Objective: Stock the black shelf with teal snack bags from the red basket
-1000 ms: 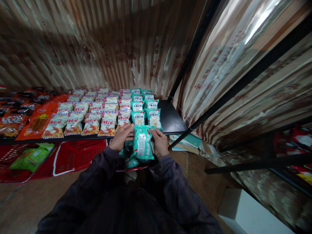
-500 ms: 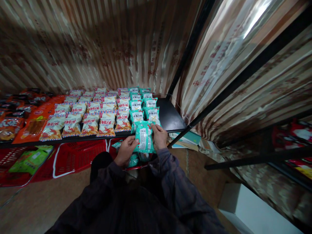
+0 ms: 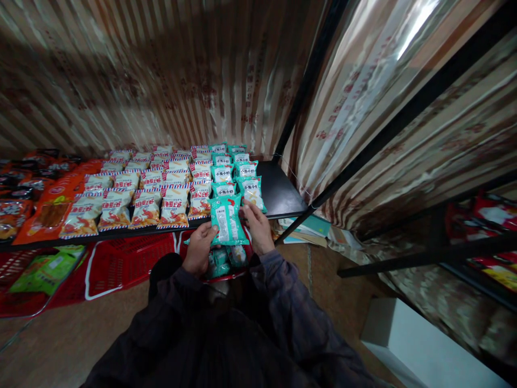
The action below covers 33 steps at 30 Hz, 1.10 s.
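A teal snack bag (image 3: 228,220) with its printed back label up is held by my left hand (image 3: 198,249), the thumb on its lower left edge. My right hand (image 3: 257,226) is just right of the bag, fingers apart, its fingertips near the bag's upper right edge and the front shelf bag. Two columns of teal bags (image 3: 247,170) lie on the black shelf (image 3: 283,189), beside rows of white and red snack bags (image 3: 173,203). Below my hands, more teal bags (image 3: 220,263) sit in a red basket.
Orange bags (image 3: 52,211) lie farther left on the shelf. A red basket (image 3: 129,260) and a green bag (image 3: 46,272) are beneath it. Black frame bars (image 3: 347,172) slant across the right, above a white box (image 3: 420,337).
The held teal bag has moved left and slightly up and has tilted. My right hand has let go of its right edge and opened. The whole view has shifted slightly.
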Motion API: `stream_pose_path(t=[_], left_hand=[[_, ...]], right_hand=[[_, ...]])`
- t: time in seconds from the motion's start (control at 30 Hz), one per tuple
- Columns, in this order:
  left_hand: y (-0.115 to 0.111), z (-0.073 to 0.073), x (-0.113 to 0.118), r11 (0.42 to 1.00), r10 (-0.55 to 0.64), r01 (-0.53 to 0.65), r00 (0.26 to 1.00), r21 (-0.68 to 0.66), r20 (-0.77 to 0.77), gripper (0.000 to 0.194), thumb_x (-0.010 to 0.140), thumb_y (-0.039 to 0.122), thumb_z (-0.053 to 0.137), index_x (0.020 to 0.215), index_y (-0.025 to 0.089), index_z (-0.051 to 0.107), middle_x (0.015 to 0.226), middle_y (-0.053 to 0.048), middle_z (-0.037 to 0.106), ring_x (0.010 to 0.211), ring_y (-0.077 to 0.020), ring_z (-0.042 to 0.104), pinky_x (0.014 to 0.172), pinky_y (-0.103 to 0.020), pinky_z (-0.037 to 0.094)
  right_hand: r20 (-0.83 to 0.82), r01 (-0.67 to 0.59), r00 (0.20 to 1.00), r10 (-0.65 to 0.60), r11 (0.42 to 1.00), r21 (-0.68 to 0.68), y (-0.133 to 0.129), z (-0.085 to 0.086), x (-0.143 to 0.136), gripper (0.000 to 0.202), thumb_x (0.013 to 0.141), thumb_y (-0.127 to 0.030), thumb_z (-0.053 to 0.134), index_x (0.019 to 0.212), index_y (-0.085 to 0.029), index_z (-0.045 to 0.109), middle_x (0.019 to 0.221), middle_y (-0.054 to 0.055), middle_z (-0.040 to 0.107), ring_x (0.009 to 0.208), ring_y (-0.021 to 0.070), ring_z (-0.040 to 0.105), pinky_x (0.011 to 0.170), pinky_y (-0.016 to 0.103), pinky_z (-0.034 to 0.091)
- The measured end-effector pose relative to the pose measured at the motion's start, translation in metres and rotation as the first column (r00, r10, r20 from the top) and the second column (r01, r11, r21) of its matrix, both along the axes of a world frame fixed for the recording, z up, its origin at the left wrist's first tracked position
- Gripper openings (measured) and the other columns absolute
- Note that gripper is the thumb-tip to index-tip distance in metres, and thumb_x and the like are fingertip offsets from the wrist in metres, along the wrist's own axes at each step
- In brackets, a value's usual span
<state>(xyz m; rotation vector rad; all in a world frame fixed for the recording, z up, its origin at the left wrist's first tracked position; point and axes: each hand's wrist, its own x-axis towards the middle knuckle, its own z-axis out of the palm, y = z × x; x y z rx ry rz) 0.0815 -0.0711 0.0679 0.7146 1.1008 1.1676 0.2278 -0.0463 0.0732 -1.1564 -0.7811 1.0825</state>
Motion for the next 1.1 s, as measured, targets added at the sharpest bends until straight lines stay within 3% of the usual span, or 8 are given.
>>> stream_pose_path(t=[0.13, 0.3, 0.53, 0.67, 0.87, 1.0, 1.1], left_hand=[[0.009, 0.005, 0.000, 0.995, 0.103, -0.104, 0.995, 0.007, 0.015, 0.047, 0.057, 0.043, 0.075, 0.091, 0.016, 0.060, 0.082, -0.001, 0.066, 0.063, -0.0105, 0.058, 0.049, -0.020, 0.044], [0.013, 0.005, 0.005, 0.994, 0.112, -0.112, 0.993, 0.011, 0.027, 0.046, 0.058, 0.044, 0.074, 0.090, 0.016, 0.058, 0.085, -0.002, 0.067, 0.069, -0.0133, 0.061, 0.050, -0.021, 0.044], [0.012, 0.002, 0.010, 0.993, 0.115, -0.115, 0.982, -0.007, 0.152, 0.047, 0.049, 0.040, 0.080, 0.083, 0.016, 0.057, 0.078, -0.001, 0.068, 0.074, -0.0168, 0.064, 0.063, -0.026, 0.047], [0.014, 0.000, 0.009, 0.996, 0.089, -0.091, 0.984, 0.005, 0.155, 0.041, 0.053, 0.040, 0.078, 0.080, 0.017, 0.058, 0.069, 0.002, 0.065, 0.068, -0.0143, 0.062, 0.063, -0.025, 0.046], [0.006, 0.006, 0.011, 0.998, -0.044, 0.037, 0.988, 0.050, 0.146, 0.042, 0.065, 0.043, 0.072, 0.096, 0.017, 0.059, 0.088, -0.003, 0.068, 0.079, -0.0157, 0.063, 0.064, -0.024, 0.047], [0.002, 0.009, 0.012, 0.998, -0.066, 0.063, 0.987, 0.031, 0.149, 0.049, 0.061, 0.040, 0.077, 0.101, 0.017, 0.059, 0.094, -0.005, 0.070, 0.083, -0.0184, 0.065, 0.068, -0.027, 0.049], [0.002, 0.006, 0.011, 0.999, -0.036, 0.034, 0.990, 0.020, 0.135, 0.053, 0.057, 0.039, 0.080, 0.100, 0.016, 0.060, 0.092, -0.005, 0.071, 0.082, -0.0191, 0.066, 0.069, -0.028, 0.050]], right_hand=[[-0.085, -0.100, 0.992, 0.095, 0.993, -0.055, -0.022, 0.002, -0.001, 0.053, 0.063, -0.052, 0.073, 0.104, -0.019, 0.065, 0.093, 0.005, 0.070, 0.082, 0.0171, 0.063, 0.068, 0.026, 0.049], [-0.119, -0.185, 0.978, 0.172, 0.977, -0.109, -0.032, -0.012, -0.002, 0.046, 0.059, -0.047, 0.077, 0.092, -0.017, 0.068, 0.075, 0.001, 0.068, 0.065, 0.0138, 0.061, 0.061, 0.025, 0.048], [-0.119, -0.095, 0.989, 0.084, 0.992, -0.084, -0.034, -0.023, -0.008, 0.038, 0.060, -0.041, 0.077, 0.088, -0.016, 0.071, 0.063, -0.003, 0.064, 0.053, 0.0097, 0.053, 0.056, 0.024, 0.045], [-0.093, -0.030, 0.995, 0.023, 0.997, -0.077, -0.039, -0.026, -0.010, 0.034, 0.061, -0.040, 0.075, 0.086, -0.017, 0.072, 0.059, -0.003, 0.061, 0.051, 0.0098, 0.049, 0.052, 0.024, 0.041], [-0.112, 0.026, 0.993, -0.031, 0.998, -0.053, -0.042, -0.029, -0.009, 0.036, 0.063, -0.041, 0.074, 0.090, -0.017, 0.072, 0.061, -0.003, 0.062, 0.051, 0.0100, 0.047, 0.052, 0.024, 0.040], [-0.011, 0.001, 1.000, -0.002, 0.998, -0.067, -0.044, -0.031, -0.007, 0.036, 0.066, -0.042, 0.072, 0.091, -0.016, 0.071, 0.061, -0.002, 0.062, 0.051, 0.0108, 0.049, 0.051, 0.024, 0.041], [0.221, -0.029, 0.975, 0.027, 1.000, 0.006, -0.045, -0.033, -0.004, 0.039, 0.075, -0.042, 0.064, 0.105, -0.018, 0.067, 0.087, 0.004, 0.068, 0.071, 0.0165, 0.061, 0.064, 0.028, 0.050]])
